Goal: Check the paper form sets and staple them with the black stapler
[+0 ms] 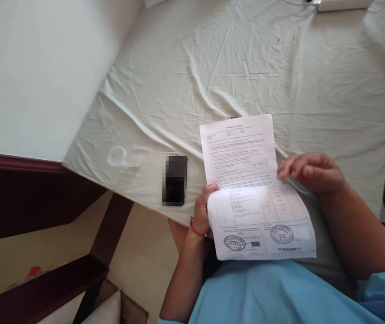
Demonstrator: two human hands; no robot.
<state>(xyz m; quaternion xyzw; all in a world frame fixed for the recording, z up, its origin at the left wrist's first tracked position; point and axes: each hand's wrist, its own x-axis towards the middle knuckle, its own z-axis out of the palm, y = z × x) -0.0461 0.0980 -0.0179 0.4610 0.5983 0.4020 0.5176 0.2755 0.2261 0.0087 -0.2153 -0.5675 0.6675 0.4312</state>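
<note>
Left hand (203, 209) closed in a pinch, left forearm (186, 272) slanting far; right hand (315, 173) loosely curled, fingers (298, 164) pointing left

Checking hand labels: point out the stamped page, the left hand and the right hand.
Stamped page (261, 220): head view, middle of its printed face.
Left hand (202, 207): head view, mid-hand, above the wrist.
Right hand (319, 174): head view, mid-hand, between fingers and wrist.

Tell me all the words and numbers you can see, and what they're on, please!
"OVERLEAF NOTES": the heading on the upper page, small and slightly blurred.
Upper page, below the heading: too small to read.
Lower page: printed lines too blurred to read.
Oval stamp and round stamp, on the lower page: lettering too blurred to read.
</note>
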